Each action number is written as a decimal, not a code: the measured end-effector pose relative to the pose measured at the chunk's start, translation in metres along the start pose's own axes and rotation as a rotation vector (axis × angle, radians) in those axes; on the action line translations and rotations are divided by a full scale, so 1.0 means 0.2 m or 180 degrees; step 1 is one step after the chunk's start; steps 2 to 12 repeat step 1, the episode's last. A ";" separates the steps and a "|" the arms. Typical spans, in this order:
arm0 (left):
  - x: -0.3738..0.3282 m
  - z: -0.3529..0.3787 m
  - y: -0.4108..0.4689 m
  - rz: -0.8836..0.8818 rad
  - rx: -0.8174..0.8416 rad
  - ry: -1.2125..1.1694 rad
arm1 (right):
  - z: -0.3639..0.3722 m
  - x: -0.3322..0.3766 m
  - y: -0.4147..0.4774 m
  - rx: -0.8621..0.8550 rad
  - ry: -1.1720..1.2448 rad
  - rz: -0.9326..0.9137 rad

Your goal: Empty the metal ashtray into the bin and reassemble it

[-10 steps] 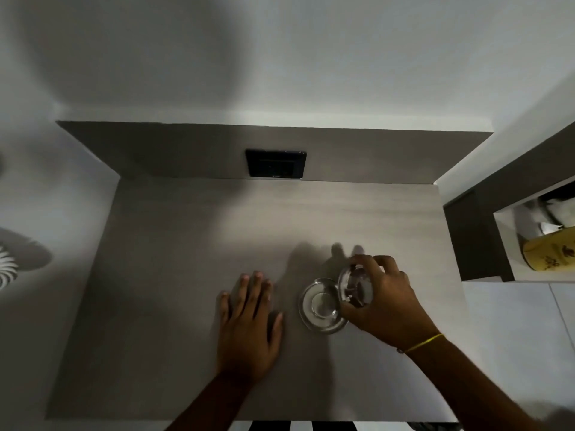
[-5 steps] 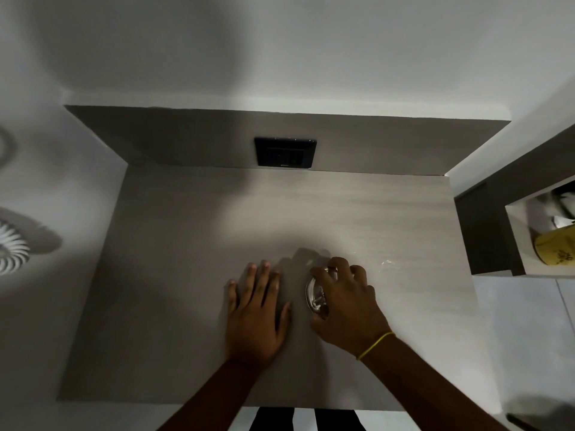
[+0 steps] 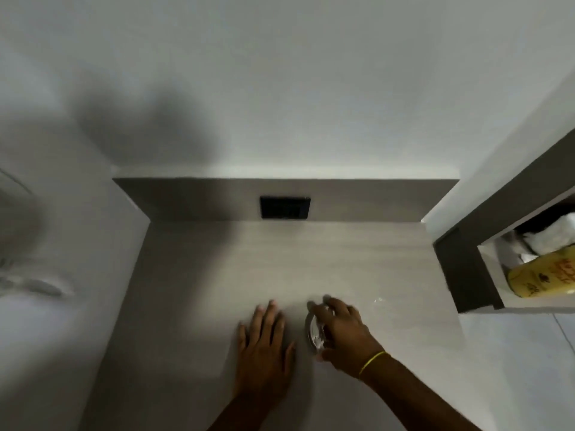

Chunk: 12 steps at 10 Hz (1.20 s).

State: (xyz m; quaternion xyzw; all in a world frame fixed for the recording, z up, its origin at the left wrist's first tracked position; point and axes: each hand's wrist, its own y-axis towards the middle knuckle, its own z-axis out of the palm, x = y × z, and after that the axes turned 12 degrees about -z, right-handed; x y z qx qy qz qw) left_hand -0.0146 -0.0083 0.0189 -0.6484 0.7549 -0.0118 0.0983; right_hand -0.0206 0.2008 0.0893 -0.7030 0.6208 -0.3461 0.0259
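The round metal ashtray (image 3: 315, 332) sits on the grey wooden counter (image 3: 202, 290), just right of the middle near the front. My right hand (image 3: 343, 335) lies over it with the fingers curled around its top, so only its left rim shows. My left hand (image 3: 264, 349) rests flat on the counter to the left of the ashtray, palm down, fingers spread, holding nothing. The bin is not in view.
A black socket plate (image 3: 285, 207) is set in the counter's back panel. At the right, a dark-framed shelf niche (image 3: 460, 269) holds a yellow bottle (image 3: 543, 276) and white items. White walls close the counter at the back and left.
My right hand brought the ashtray's top piece down onto the base and now covers it. The view tilted up and shifted; the left hand stayed flat on the counter.
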 end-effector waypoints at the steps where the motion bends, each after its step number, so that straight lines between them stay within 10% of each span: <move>1: -0.01 -0.16 0.00 0.0051 -0.0311 -0.0007 | -0.13 0.05 -0.08 -0.0148 0.0103 0.0022; 12: -0.01 -0.16 0.00 0.0051 -0.0311 -0.0007 | -0.13 0.05 -0.08 -0.0148 0.0103 0.0022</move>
